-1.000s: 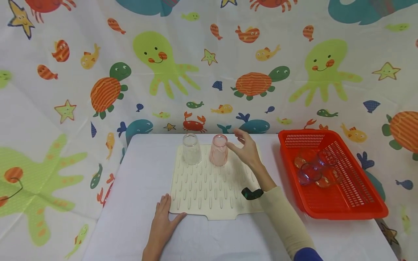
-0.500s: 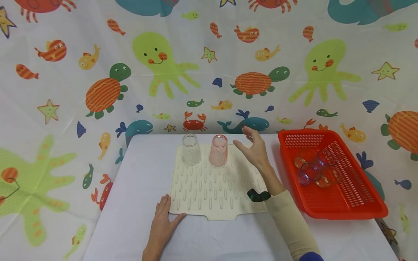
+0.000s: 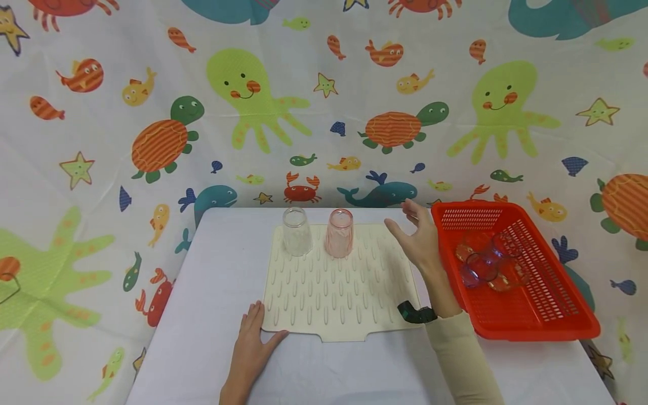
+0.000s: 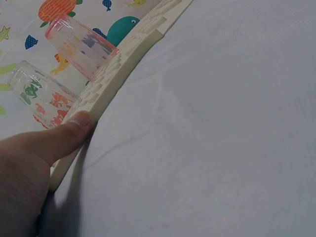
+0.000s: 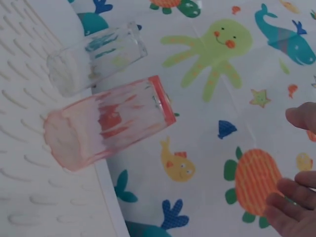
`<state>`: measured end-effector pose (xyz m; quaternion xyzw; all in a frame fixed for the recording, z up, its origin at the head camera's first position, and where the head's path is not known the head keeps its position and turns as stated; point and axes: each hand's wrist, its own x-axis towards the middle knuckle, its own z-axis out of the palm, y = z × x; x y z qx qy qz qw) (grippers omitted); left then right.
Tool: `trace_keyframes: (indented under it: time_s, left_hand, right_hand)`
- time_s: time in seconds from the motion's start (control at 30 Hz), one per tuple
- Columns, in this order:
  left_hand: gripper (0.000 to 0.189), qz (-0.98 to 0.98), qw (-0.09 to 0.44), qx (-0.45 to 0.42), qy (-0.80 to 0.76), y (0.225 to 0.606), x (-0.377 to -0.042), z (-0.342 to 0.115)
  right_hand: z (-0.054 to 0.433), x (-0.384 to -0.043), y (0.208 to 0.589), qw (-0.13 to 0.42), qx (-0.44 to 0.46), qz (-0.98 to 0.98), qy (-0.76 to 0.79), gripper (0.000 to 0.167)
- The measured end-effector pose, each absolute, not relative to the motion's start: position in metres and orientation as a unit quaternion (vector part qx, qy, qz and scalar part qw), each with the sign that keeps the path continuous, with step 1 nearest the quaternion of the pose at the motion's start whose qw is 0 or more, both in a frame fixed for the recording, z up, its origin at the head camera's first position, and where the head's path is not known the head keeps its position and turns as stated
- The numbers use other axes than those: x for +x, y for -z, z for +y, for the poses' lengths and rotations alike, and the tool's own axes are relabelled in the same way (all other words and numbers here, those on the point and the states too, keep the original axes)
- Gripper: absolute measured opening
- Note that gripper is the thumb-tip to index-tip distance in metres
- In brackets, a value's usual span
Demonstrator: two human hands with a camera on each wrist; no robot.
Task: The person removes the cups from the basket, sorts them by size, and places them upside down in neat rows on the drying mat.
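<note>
A clear glass (image 3: pixel 297 233) and a pink glass (image 3: pixel 339 235) stand side by side, upside down, at the back of a cream ridged drying mat (image 3: pixel 324 298). My left hand (image 3: pixel 253 343) rests at the mat's near left corner, its thumb (image 4: pixel 79 121) on the edge in the left wrist view. Between the pink glass and the red basket, my right hand (image 3: pixel 421 239) is raised with thumb and fingers spread and nothing in its grasp. In the right wrist view, the pink glass (image 5: pixel 111 123) is well apart from the fingertips (image 5: pixel 284 207).
At the right stands a red plastic basket (image 3: pixel 536 320) with slotted walls. Several tinted glasses (image 3: pixel 481 269), purple and amber among them, lie inside it. Behind the white-covered table (image 3: pixel 212 270) hangs a curtain (image 3: pixel 324 50) printed with sea animals.
My right hand has moved away from the pink glass, rightward to beside the basket. My left hand and both glasses on the mat have stayed in place.
</note>
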<state>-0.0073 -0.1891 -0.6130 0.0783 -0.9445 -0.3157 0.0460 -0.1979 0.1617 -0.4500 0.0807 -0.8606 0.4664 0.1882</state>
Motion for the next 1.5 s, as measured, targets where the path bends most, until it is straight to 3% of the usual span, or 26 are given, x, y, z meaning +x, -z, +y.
trace_keyframes:
  time_s: [0.43, 0.93, 1.17, 1.5]
  left_hand:
    - [0.102, -0.943, 0.038, 0.081, 0.319, 0.611, -0.006, -0.189]
    - [0.102, -0.945, 0.056, 0.075, 0.313, 0.613, -0.006, -0.188]
    - [0.102, -0.947, 0.071, 0.077, 0.303, 0.617, -0.004, -0.188]
    - [0.103, -0.944, 0.034, 0.083, 0.318, 0.611, -0.006, -0.187]
  right_hand:
    - [0.197, -0.176, 0.442, 0.194, 0.031, -0.869, -0.454, 0.063]
    - [0.244, -0.158, 0.462, 0.168, -0.099, -0.872, -0.449, 0.068]
    - [0.269, -0.15, 0.47, 0.119, -0.164, -0.868, -0.454, 0.074]
    - [0.294, -0.141, 0.484, 0.085, -0.231, -0.868, -0.431, 0.085]
